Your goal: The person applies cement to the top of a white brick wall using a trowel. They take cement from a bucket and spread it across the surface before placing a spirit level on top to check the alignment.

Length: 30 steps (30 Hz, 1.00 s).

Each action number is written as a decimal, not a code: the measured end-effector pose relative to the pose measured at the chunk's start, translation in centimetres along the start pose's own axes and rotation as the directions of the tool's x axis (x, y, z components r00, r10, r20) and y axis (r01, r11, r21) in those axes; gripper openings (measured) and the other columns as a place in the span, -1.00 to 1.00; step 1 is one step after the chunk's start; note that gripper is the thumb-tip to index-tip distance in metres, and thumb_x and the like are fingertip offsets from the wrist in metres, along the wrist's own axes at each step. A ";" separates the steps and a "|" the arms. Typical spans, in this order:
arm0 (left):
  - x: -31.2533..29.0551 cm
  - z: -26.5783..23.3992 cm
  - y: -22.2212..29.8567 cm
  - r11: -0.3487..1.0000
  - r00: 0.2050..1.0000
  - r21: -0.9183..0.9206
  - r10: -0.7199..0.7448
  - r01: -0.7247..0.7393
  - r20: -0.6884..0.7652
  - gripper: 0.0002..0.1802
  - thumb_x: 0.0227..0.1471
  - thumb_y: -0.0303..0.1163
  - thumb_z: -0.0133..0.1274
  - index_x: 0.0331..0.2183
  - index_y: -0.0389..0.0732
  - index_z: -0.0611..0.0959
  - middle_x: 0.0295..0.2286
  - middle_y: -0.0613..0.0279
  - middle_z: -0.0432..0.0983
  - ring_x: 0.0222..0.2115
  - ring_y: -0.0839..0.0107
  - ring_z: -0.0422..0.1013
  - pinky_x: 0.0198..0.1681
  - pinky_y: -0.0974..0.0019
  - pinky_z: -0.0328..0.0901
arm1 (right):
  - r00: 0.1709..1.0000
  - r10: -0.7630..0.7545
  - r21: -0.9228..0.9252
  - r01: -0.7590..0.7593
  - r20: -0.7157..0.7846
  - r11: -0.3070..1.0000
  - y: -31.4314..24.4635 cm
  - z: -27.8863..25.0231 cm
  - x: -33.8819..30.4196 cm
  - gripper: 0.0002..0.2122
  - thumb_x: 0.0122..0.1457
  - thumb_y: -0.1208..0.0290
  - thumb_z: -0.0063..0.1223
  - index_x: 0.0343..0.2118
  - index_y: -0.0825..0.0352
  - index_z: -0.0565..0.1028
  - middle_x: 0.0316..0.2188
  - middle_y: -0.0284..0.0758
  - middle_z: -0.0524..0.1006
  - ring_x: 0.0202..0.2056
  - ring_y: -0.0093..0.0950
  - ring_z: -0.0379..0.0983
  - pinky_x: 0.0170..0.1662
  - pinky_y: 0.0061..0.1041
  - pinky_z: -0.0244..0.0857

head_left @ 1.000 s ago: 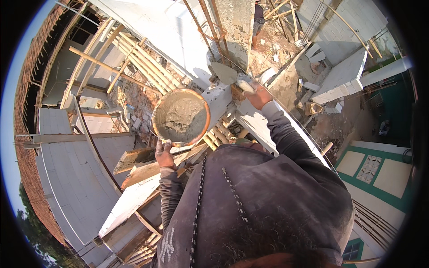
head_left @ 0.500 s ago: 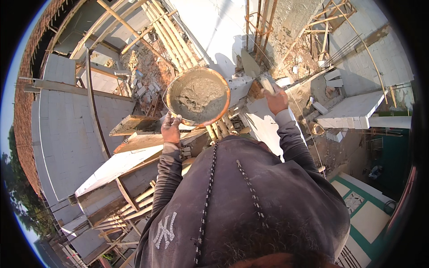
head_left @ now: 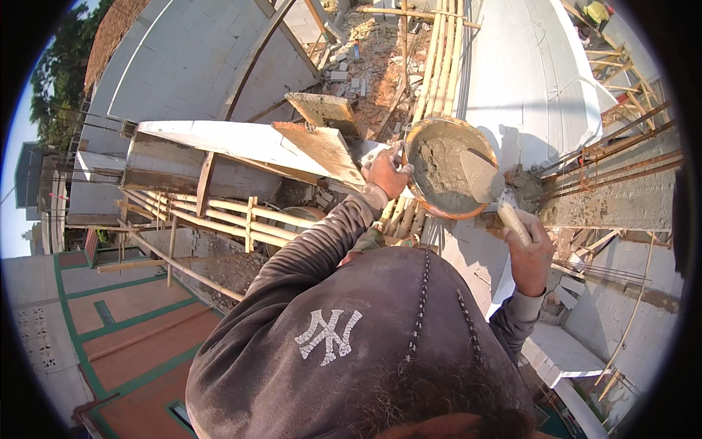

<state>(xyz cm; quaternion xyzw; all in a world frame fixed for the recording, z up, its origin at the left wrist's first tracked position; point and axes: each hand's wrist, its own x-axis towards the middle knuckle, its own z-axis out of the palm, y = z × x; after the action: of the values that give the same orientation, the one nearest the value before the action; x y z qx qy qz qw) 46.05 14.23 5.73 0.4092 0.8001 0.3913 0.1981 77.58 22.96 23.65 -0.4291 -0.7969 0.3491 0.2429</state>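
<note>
A round bucket (head_left: 447,214) of wet grey mortar (head_left: 435,168) sits in front of me, its orange-brown rim smeared with mortar. My left hand (head_left: 387,173) grips the bucket's rim on the left side. In my right hand (head_left: 532,257) is a trowel (head_left: 480,177), its pale handle wrapped by my fingers. The trowel's pointed, mortar-coated blade lies over the right part of the bucket, at the mortar. Whether its tip is sunk in cannot be made out.
Bamboo poles (head_left: 442,62) run away beneath the bucket. A pale block wall (head_left: 530,62) rises beyond it; rusty rebar (head_left: 614,164) juts at the right. Rough planks (head_left: 318,150) lie left of my left hand, above a bamboo railing (head_left: 219,214). Broken blocks (head_left: 355,84) litter the ground far below.
My view has turned left, so the bucket appears farther right. The trowel has come from beside the wall end and rebar to over the mortar. My left hand still holds the rim.
</note>
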 end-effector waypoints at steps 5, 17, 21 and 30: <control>-0.4 -1.2 2.8 0.978 0.981 0.080 -0.194 0.192 0.012 -0.24 -0.07 -0.19 0.27 0.20 -0.05 0.48 -0.23 0.07 0.57 -0.16 0.13 0.49 0.08 -0.02 0.18 | 0.938 -0.319 -0.234 0.344 0.137 0.909 -3.1 1.7 5.0 -0.81 0.00 0.50 0.19 -0.29 0.39 0.57 -0.32 -0.13 0.54 -0.25 -0.10 0.53 -0.17 -0.19 0.40; 1.2 0.2 3.8 0.943 0.945 0.078 -0.316 0.323 -0.089 -0.30 -0.14 -0.21 0.21 0.11 -0.07 0.51 0.17 -0.03 0.20 0.16 -0.15 0.20 0.24 -0.24 -0.07 | 0.980 -0.032 -0.510 0.129 0.194 0.851 0.2 13.0 11.3 -0.85 0.03 0.32 0.16 -0.51 0.30 0.55 -0.35 -0.13 0.58 -0.27 -0.07 0.53 -0.17 -0.13 0.39; 2.4 -1.9 8.3 0.979 0.979 -0.086 -0.192 0.186 -0.071 -0.50 -0.09 -0.24 0.18 -0.06 -0.17 0.59 -0.10 -0.02 0.48 0.00 0.00 0.39 0.15 -0.05 0.14 | 0.984 -0.107 -0.474 0.163 0.143 0.865 0.9 12.7 9.7 -0.87 0.04 0.37 0.13 -0.53 0.32 0.54 -0.38 -0.13 0.56 -0.30 -0.08 0.52 -0.18 -0.14 0.37; 4.4 -1.0 13.0 0.650 0.916 -0.652 -0.202 0.390 0.347 -0.62 0.00 -0.18 0.16 -0.38 -0.38 0.67 -0.47 -0.04 0.59 -0.45 0.19 0.49 -0.29 0.10 0.37 | 0.996 -0.066 -0.231 0.079 0.064 0.970 2.8 12.8 9.3 -0.85 0.10 0.40 0.11 -0.41 0.40 0.55 -0.38 -0.14 0.54 -0.32 -0.14 0.48 -0.16 -0.20 0.33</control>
<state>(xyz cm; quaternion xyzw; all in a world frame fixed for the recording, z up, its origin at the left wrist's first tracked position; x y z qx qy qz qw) 49.34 22.00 16.64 0.2082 0.6125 0.5774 0.4981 65.44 27.48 14.13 -0.4154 -0.8539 0.2559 0.1809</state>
